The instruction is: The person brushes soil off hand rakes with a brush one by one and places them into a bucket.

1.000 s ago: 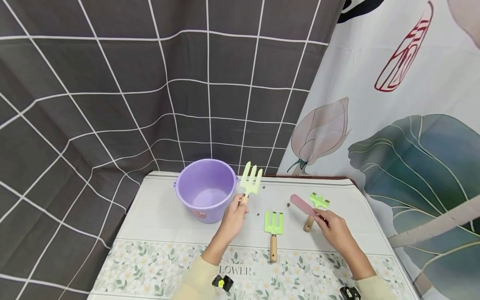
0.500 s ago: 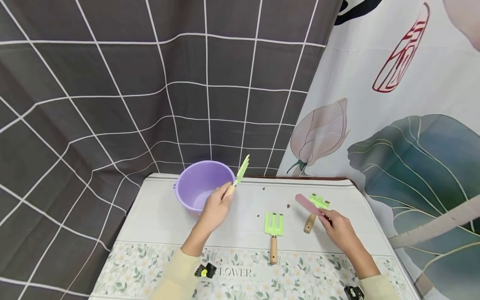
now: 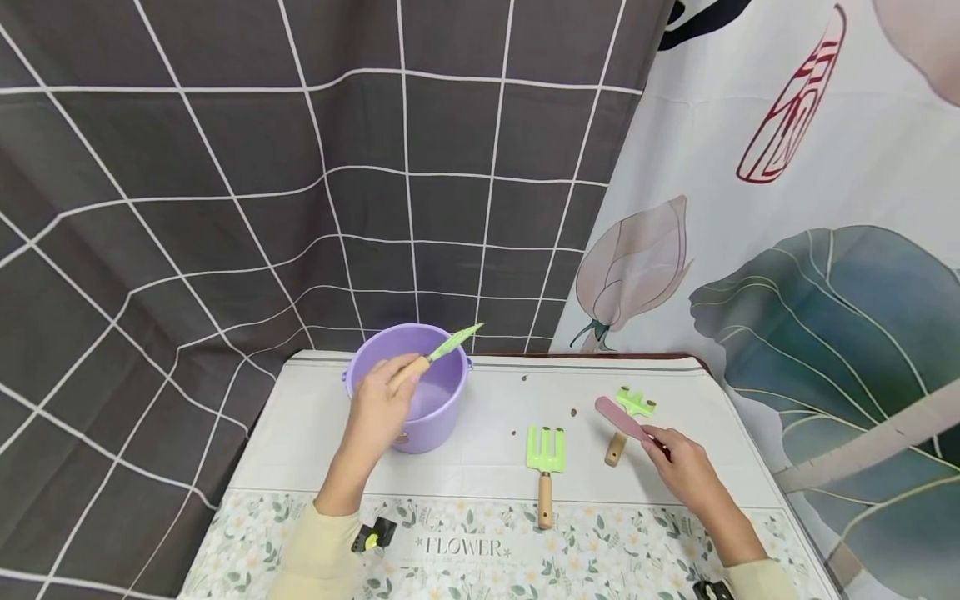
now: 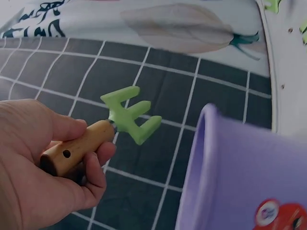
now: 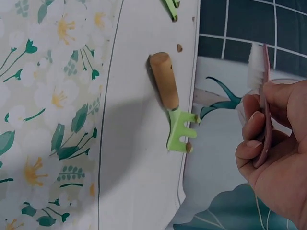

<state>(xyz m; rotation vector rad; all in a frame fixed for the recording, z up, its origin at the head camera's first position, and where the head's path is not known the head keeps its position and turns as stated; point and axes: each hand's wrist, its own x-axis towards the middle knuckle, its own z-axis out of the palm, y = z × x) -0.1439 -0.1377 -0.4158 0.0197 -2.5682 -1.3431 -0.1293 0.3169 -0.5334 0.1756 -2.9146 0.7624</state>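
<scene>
My left hand [image 3: 380, 408] grips the wooden handle of a light green garden hand fork [image 3: 453, 340], held over the purple bucket [image 3: 429, 433]. The left wrist view shows its three prongs [image 4: 132, 114] pointing away, beside the bucket wall [image 4: 249, 163]. My right hand [image 3: 686, 471] holds a pink-backed brush [image 3: 622, 418] by its handle; white bristles [image 5: 256, 64] show in the right wrist view. Below the brush lies a small green rake [image 3: 634, 403] with a wooden handle, brown specks on its tines. Another green fork [image 3: 545, 467] lies between my hands, its tine tips brown.
Several small brown crumbs [image 3: 573, 412] dot the white table [image 3: 480, 467]. A floral strip with lettering [image 3: 465, 547] runs along the table's front. Behind the table hangs a dark grid curtain [image 3: 360, 208], with a printed white curtain [image 3: 720, 275] to the right.
My left hand has moved left with the fork, from beside the bucket to over it, and the fork has tipped from upright toward the right. The brush has shifted slightly right.
</scene>
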